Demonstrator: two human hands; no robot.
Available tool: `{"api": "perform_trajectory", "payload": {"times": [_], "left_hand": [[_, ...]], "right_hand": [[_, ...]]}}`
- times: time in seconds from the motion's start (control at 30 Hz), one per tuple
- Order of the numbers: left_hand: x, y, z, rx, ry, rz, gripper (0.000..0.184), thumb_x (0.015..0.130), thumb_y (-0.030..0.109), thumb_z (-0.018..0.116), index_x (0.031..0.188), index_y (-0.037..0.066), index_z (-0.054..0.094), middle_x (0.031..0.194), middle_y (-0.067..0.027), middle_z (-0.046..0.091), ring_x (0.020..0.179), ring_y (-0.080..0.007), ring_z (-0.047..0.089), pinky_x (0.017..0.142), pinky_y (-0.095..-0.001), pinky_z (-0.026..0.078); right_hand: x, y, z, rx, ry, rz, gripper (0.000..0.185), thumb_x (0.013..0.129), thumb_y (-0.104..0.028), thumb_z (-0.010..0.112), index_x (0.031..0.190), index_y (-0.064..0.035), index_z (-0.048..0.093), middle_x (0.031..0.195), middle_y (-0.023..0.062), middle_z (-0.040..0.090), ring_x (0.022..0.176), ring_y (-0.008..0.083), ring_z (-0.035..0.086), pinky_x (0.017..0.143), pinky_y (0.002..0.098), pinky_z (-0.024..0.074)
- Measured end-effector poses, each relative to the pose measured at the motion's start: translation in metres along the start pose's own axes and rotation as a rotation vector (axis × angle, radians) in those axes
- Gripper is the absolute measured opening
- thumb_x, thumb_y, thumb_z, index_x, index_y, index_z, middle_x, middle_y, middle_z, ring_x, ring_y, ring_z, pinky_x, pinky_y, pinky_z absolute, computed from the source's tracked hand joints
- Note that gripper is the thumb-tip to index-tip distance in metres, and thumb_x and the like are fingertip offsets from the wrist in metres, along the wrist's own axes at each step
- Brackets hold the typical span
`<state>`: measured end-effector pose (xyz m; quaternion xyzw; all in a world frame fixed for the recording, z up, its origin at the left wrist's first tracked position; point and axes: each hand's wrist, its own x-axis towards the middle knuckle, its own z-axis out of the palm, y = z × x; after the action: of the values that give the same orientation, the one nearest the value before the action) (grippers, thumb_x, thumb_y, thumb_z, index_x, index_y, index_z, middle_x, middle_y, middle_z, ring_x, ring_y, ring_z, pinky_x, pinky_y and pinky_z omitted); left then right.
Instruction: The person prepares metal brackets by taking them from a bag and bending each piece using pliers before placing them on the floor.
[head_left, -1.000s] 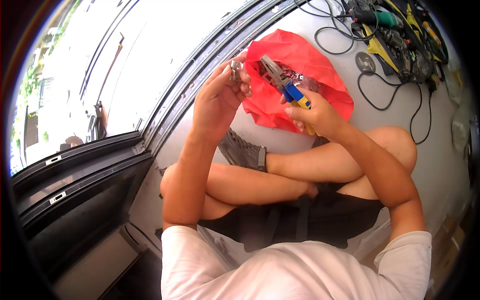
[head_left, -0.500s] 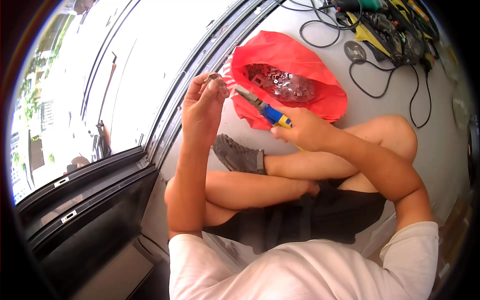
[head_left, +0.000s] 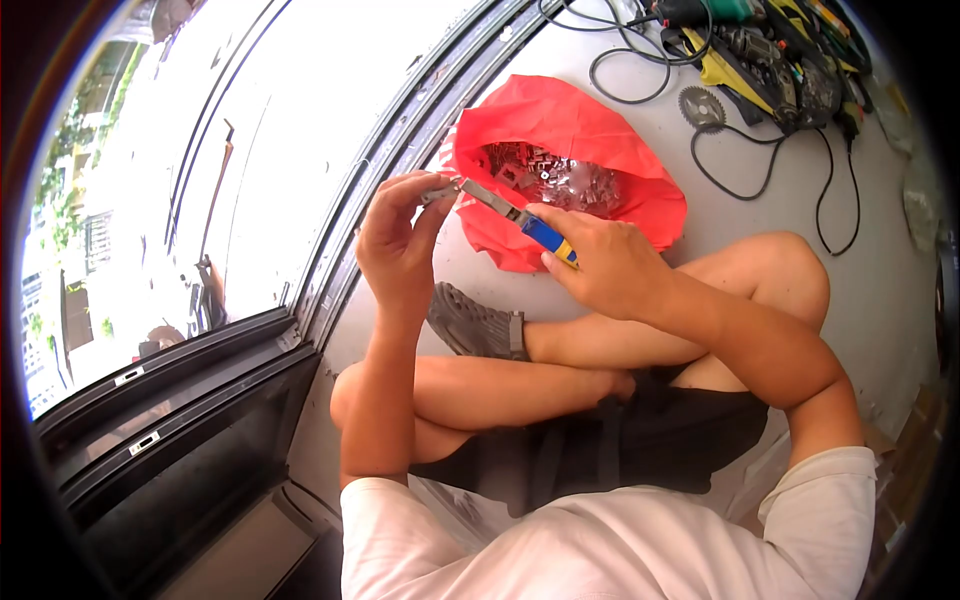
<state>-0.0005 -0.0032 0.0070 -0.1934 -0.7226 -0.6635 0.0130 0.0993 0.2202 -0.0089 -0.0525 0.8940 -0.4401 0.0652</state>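
Observation:
Between the thumb and fingers of my left hand (head_left: 400, 232) is a small metal piece (head_left: 437, 194), pinched and held up in front of the red bag. My right hand (head_left: 612, 262) is wrapped round the blue and yellow handles of a pair of pliers (head_left: 545, 236). The pliers' jaws point left and meet the end of the metal piece; whether they bite on it I cannot tell. Behind them lies the open red bag (head_left: 640, 205), with many small metal parts (head_left: 545, 170) and clear plastic inside.
At the upper right lie a tool bag with tools (head_left: 770, 75), a round saw blade (head_left: 701, 107) and a looping black cable (head_left: 745, 190). To the left run the dark door frame tracks (head_left: 335, 250). My shoe (head_left: 475, 322) and crossed legs are below the bag.
The pliers have moved left and their jaws have come to the metal piece. My left hand has turned, so the piece now points toward the pliers. The view has shifted slightly.

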Motion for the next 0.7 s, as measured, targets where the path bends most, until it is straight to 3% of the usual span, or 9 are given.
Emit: {"api": "perform_trajectory", "payload": {"times": [0.27,0.37,0.47,0.53,0.7], "left_hand": [[-0.002,-0.001,0.007,0.214,0.062,0.162,0.025,0.083,-0.011,0.078,0.106,-0.001,0.074,0.105,-0.0101,0.073,0.095,-0.0164,0.07,0.081,-0.0269,0.055],[-0.004,0.007,0.004,0.498,0.033,0.241,0.028,0.083,-0.01,0.078,0.106,0.004,0.074,0.099,-0.0113,0.074,0.092,-0.0227,0.071,0.08,-0.0304,0.055],[-0.009,0.01,0.006,0.548,0.047,0.309,0.028,0.082,-0.009,0.079,0.106,0.004,0.073,0.099,-0.0127,0.073,0.093,-0.0264,0.072,0.078,-0.0329,0.057],[-0.005,0.016,0.01,0.544,0.068,0.351,0.027,0.082,-0.008,0.08,0.105,0.003,0.071,0.101,-0.0127,0.072,0.093,-0.0265,0.072,0.078,-0.0333,0.058],[-0.008,0.018,0.014,0.474,0.074,0.321,0.025,0.084,-0.007,0.079,0.105,0.002,0.069,0.102,-0.0131,0.07,0.092,-0.0261,0.072,0.079,-0.0337,0.059]], "right_hand": [[0.001,-0.001,0.002,-0.127,0.07,-0.063,0.06,0.092,-0.019,0.069,0.148,-0.0084,0.051,0.109,0.0203,0.067,0.093,0.0415,0.069,0.076,0.0496,0.0568],[-0.003,-0.001,0.008,-0.166,0.112,-0.088,0.061,0.091,-0.019,0.069,0.148,-0.009,0.052,0.107,0.0195,0.066,0.092,0.0404,0.069,0.075,0.0488,0.0568],[0.0,0.004,0.013,-0.187,0.205,-0.124,0.063,0.091,-0.021,0.07,0.149,-0.0099,0.052,0.105,0.0185,0.066,0.09,0.0395,0.069,0.074,0.0484,0.0569],[0.0,-0.008,0.003,-0.163,0.109,-0.054,0.062,0.09,-0.023,0.071,0.148,-0.0091,0.053,0.104,0.0181,0.066,0.091,0.0384,0.069,0.074,0.0487,0.0569],[-0.001,-0.004,0.013,-0.168,0.157,-0.109,0.048,0.091,-0.022,0.07,0.133,-0.005,0.057,0.102,0.0191,0.065,0.092,0.039,0.067,0.079,0.0513,0.0538]]}}
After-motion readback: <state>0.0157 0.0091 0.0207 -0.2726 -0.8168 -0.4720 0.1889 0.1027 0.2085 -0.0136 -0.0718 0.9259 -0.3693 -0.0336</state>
